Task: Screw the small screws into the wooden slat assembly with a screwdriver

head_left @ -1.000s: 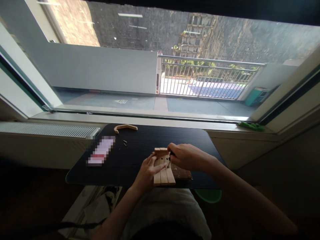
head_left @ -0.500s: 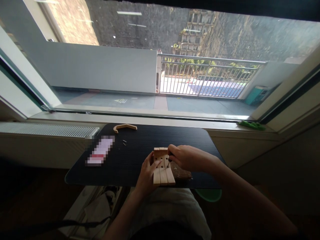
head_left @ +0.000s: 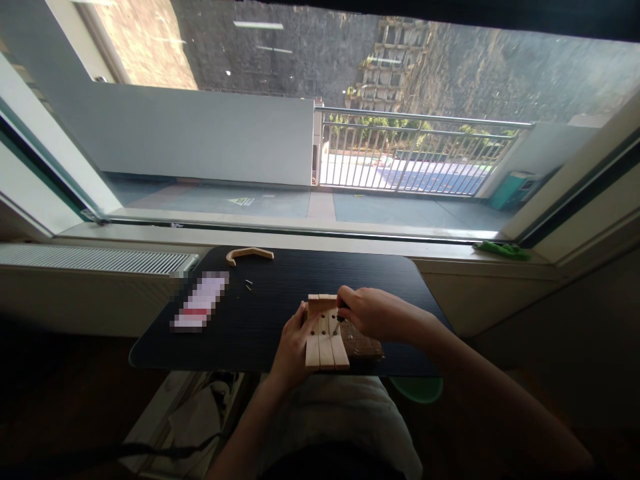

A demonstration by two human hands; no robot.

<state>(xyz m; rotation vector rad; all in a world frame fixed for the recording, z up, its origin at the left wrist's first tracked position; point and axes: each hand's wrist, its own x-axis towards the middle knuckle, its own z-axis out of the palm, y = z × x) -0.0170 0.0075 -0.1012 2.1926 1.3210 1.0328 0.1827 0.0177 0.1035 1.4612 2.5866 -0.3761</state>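
Observation:
Three pale wooden slats (head_left: 327,351) with curved-up far ends stand side by side near the table's front edge, dark round holes across their middle. My left hand (head_left: 291,343) grips them along the left side. In my right hand (head_left: 367,312), closed in a fist, is a screwdriver (head_left: 339,325); its dark handle is mostly hidden, and its thin shaft slants down to a hole in the right slat. A brown block (head_left: 361,345) lies beside and partly behind the slats, below my right hand.
On the black table (head_left: 270,333) lie a hook-shaped wooden piece (head_left: 250,254) at the back, two small screws (head_left: 249,285) and a blurred pinkish-white item (head_left: 203,300). A radiator (head_left: 95,259) is at left, a green cloth (head_left: 501,251) on the sill, and a green round object (head_left: 417,389) below the table.
My left thumb has drawn back from the face of the slats toward their left side, uncovering more holes. My right hand and the screwdriver have barely shifted.

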